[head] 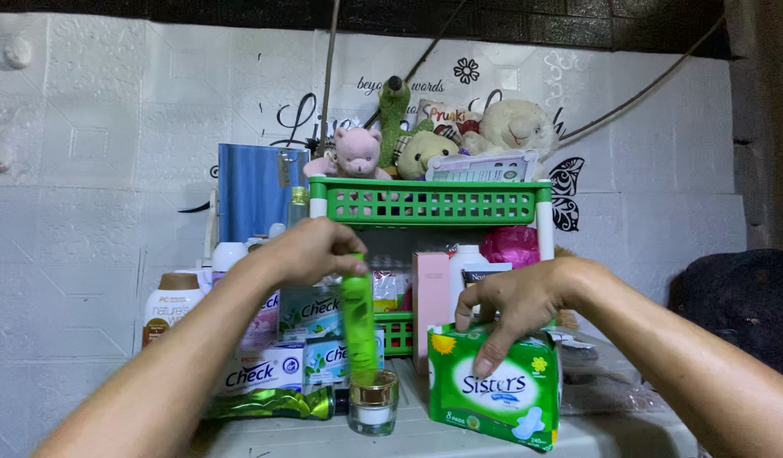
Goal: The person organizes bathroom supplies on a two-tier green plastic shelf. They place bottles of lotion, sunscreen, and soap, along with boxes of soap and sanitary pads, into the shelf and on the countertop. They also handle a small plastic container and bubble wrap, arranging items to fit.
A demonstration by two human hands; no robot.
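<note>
The left hand (311,250) is clenched round the top of a tall, slim, translucent green plastic tube (358,315), which stands upright, its foot just behind a small clear glass jar with a shiny gold band (374,401) on the white table (459,437). The right hand (512,307) comes down from above, fingers spread and gripping the top edge of a soft green plastic pack printed with flowers (496,388), index finger pressed flat on its glossy front; the pack stands at the table's front edge, just right of the jar.

Left of the tube, three white-and-teal cardboard boxes (277,365) sit stacked, and below them lies one crinkly metallic green foil sachet (268,404). Behind, a green lattice plastic rack with white posts (431,202) carries plush toys: one pink bear (356,153), one pale green bear (425,150), one cream fluffy one (517,125). A tall pink carton (430,297) stands under the rack, and a white bottle with a brown cap (170,304) sits far left against the embossed white wall (86,170).
</note>
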